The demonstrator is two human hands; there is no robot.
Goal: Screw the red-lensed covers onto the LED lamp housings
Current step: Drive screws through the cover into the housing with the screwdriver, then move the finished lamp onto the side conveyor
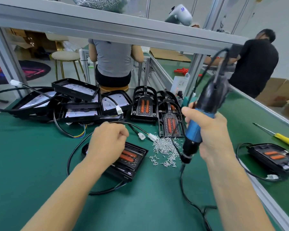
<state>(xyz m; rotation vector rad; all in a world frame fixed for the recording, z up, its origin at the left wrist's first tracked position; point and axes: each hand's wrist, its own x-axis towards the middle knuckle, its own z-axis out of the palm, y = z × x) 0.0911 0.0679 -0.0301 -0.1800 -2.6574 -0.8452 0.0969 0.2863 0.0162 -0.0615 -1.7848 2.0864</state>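
A black lamp housing with a red-lensed cover (129,160) lies on the green mat in front of me. My left hand (107,140) hovers over its left end with fingers curled; whether it holds a screw is hidden. My right hand (210,130) grips a blue and black electric screwdriver (197,125), tilted, its tip pointing down at the right edge of the loose screws (165,150). Open LED housings (77,97) are piled at the back left. Spare red-lensed covers (144,104) stand behind the screws. A closed lamp (274,155) lies at the right.
A yellow-handled screwdriver (284,139) lies at the far right near the bench's aluminium edge (265,197). Black cables (70,157) loop around the lamp in front of me. Two people work beyond the bench frame (123,29).
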